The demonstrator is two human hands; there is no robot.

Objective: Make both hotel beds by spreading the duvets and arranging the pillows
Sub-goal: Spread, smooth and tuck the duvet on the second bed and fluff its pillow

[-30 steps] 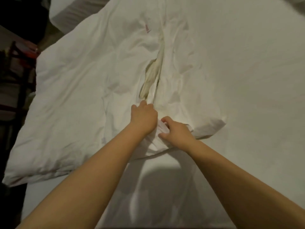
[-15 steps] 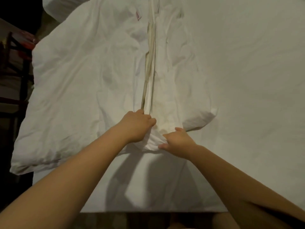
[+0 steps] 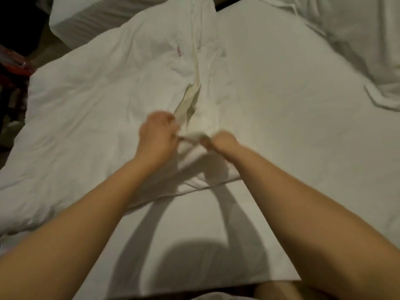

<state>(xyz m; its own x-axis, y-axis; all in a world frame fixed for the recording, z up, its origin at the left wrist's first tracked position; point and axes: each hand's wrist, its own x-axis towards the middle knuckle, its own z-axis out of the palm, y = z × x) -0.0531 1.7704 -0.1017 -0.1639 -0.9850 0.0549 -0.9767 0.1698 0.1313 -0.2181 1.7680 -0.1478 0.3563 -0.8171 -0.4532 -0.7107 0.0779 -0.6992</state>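
Note:
A white duvet (image 3: 91, 109) lies folded across the left half of the bed, with a long slit in its cover showing yellowish filling (image 3: 190, 102). My left hand (image 3: 157, 135) grips the cover at the slit's near end. My right hand (image 3: 220, 141) pinches the cover just to the right of it. A short stretch of cloth runs taut between the two hands. The image is blurred around the fingers. More white bedding, perhaps a pillow (image 3: 365, 40), is bunched at the far right.
The white bed sheet (image 3: 292, 109) covers the right and near part of the bed. A second white bed (image 3: 91, 16) stands at the far left across a dark gap. Red things (image 3: 13, 66) sit in the dark at the left edge.
The view has tilted up, showing the bunched bedding at the far right. Both hands have moved further onto the bed and apart, stretching the cloth between them; the slit gapes wider.

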